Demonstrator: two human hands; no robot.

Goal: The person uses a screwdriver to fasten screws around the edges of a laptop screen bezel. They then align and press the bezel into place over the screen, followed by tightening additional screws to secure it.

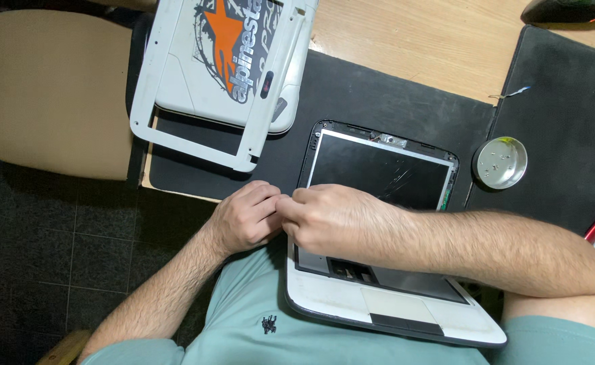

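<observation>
Both hands are meeting at the left hinge corner of the small white-cased laptop (392,307). The left hand (247,216) is curling closed beside it, and the right hand (328,220) is pinching at that corner. Whatever they are gripping is hidden.

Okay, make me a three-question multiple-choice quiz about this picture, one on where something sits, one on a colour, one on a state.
1. Where is the round metal dish?
A. right of the laptop screen
B. on the chair
C. on the floor

2. What colour is the loose screen bezel?
A. black
B. white
C. red

3. How is the laptop?
A. shut
B. open, bezel off
C. boxed

Answers: 1 A, it sits on the black mat beside the screen. 2 B, the frame is white. 3 B, the bare panel shows, with the left hand and right hand at its corner.
</observation>
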